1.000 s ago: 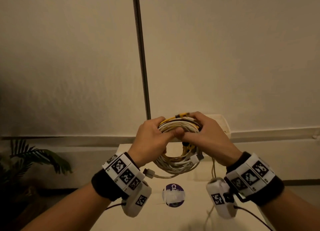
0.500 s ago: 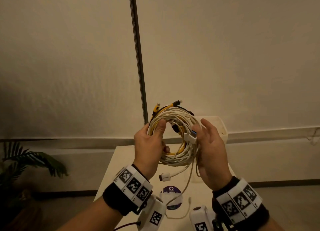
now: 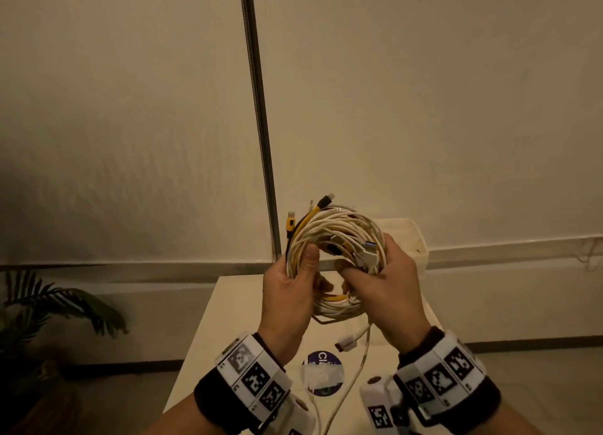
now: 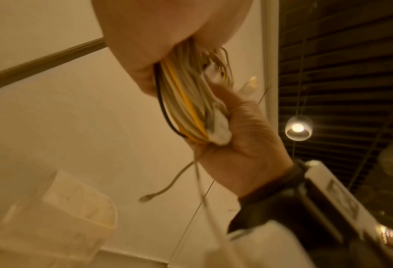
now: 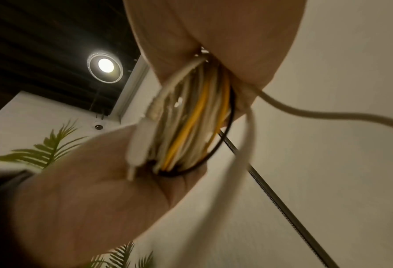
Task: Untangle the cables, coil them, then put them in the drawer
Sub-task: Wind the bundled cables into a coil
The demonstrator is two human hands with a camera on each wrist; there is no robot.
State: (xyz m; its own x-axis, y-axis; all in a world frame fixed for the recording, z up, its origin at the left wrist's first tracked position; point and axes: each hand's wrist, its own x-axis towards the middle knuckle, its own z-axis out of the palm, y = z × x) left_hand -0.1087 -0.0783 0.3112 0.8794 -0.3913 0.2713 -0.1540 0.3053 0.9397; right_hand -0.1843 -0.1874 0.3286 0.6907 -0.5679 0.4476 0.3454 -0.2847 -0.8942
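Observation:
A round coil of white, yellow and black cables (image 3: 336, 238) is held upright in the air above the white table (image 3: 208, 336). My left hand (image 3: 290, 287) grips its left side, thumb pressed over the strands. My right hand (image 3: 388, 287) grips the right side, fingers curled round the bundle. Several plug ends stick out at the top (image 3: 326, 202). A loose white cable end (image 3: 346, 345) hangs down from the coil toward the table. The left wrist view shows the bundle (image 4: 186, 108) edge-on between both hands, and the right wrist view shows the same coil (image 5: 190, 123). No drawer is seen.
A white plastic bin (image 3: 414, 238) stands at the table's far end, also in the left wrist view (image 4: 53, 226). A round purple sticker (image 3: 323, 374) lies on the table near me. A metal pole (image 3: 257, 114) rises behind the table. A potted plant (image 3: 49, 307) stands at the left.
The coil has been turned from nearly flat to upright and lifted a little. My right hand, half a second ago open against the coil's side, now curls round it.

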